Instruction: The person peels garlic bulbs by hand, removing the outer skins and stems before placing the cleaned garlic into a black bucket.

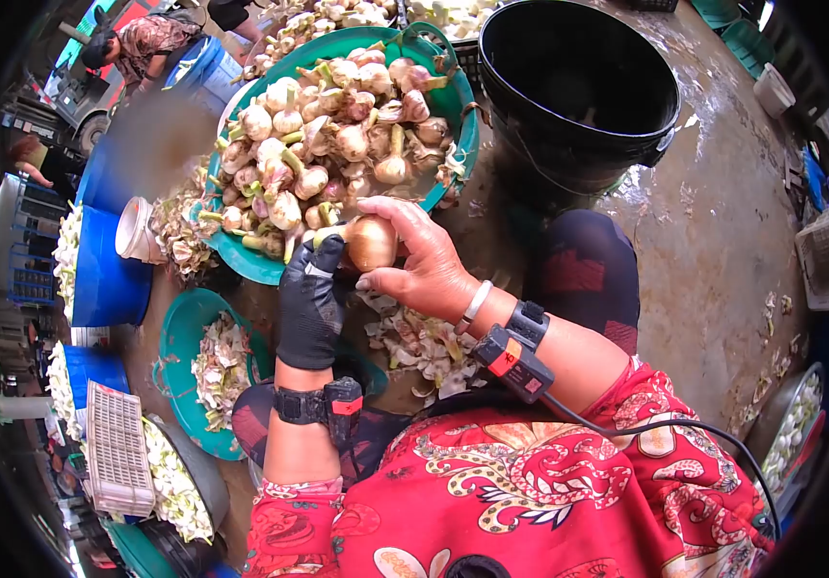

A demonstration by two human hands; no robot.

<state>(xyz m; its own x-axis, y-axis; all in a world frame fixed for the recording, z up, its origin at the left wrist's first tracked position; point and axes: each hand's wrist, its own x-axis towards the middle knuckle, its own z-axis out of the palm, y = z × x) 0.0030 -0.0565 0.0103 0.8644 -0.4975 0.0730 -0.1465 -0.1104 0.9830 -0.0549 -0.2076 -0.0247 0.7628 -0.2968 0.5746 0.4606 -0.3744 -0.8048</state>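
My bare right hand (pixel 431 265) grips a brownish garlic bulb (pixel 372 243) between thumb and fingers. The bulb's pale green stem points left, toward my left hand (pixel 310 306), which wears a black glove. Its fingers are curled at the stem; a small pale strip shows across them, and I cannot make out what it is. Just beyond both hands stands a green basin (pixel 265 270) heaped with garlic bulbs (pixel 352 140) that still have stems. Below the hands, loose garlic skins (pixel 424 347) lie on the floor between my knees.
A large black bucket (pixel 568 169) stands at the upper right. On the left are a smaller green basin (pixel 178 371) with peelings, a blue tub (pixel 125 279) and a plastic crate (pixel 120 453). Another person (pixel 149 48) bends over at the upper left. The floor (pixel 703 270) looks wet.
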